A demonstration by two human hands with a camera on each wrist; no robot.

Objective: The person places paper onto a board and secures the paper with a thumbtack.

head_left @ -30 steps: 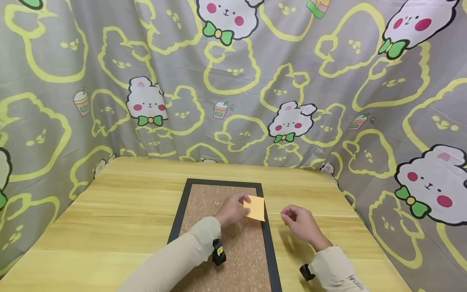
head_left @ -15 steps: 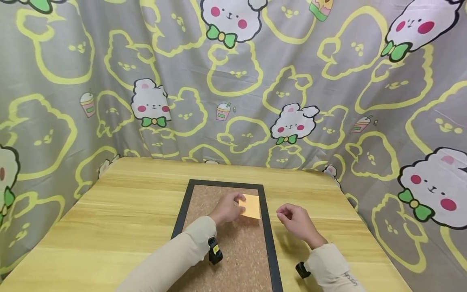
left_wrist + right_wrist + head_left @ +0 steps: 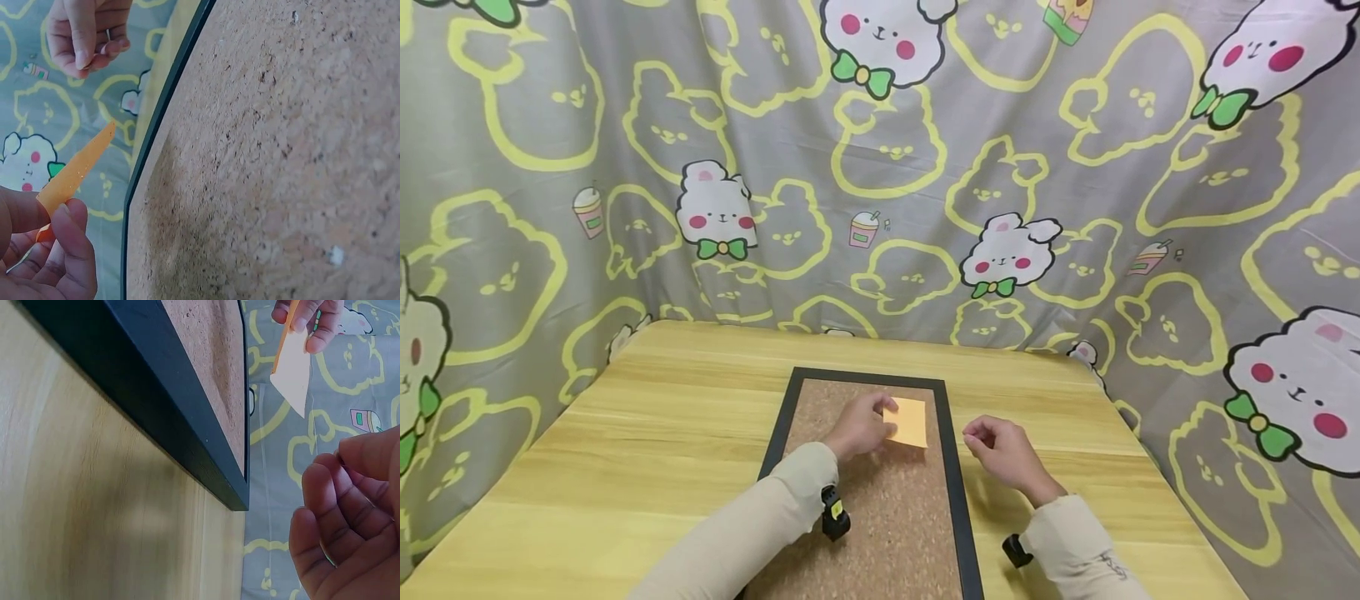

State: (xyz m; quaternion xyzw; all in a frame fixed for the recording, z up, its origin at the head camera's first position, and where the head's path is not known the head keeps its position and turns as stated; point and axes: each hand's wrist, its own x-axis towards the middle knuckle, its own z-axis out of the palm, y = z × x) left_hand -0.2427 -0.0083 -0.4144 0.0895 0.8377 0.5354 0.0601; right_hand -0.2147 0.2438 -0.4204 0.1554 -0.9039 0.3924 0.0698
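My left hand (image 3: pixel 859 425) pinches an orange sticky note (image 3: pixel 908 422) by its left edge, thumb on one side and fingers on the other. Held above the upper part of a black-framed cork board (image 3: pixel 887 517), the note casts a shadow on the cork. My right hand (image 3: pixel 1006 454) is raised just right of the board's frame, over the table. Its thumb and index fingertips meet on a tiny dark object (image 3: pixel 339 457), mostly hidden by the fingers; I cannot tell its kind. The other fingers curl loosely.
The board lies on a wood-grain table (image 3: pixel 647 467), with bare wood on both sides of it. A grey cartoon-print curtain (image 3: pixel 790 108) hangs behind and along the sides. Black wrist cameras (image 3: pixel 835 515) sit at the cuffs.
My left hand has drawn the sticky note a little to the left, from over the right frame bar to over the cork. The right hand has drifted slightly left. The head view has shifted slightly.
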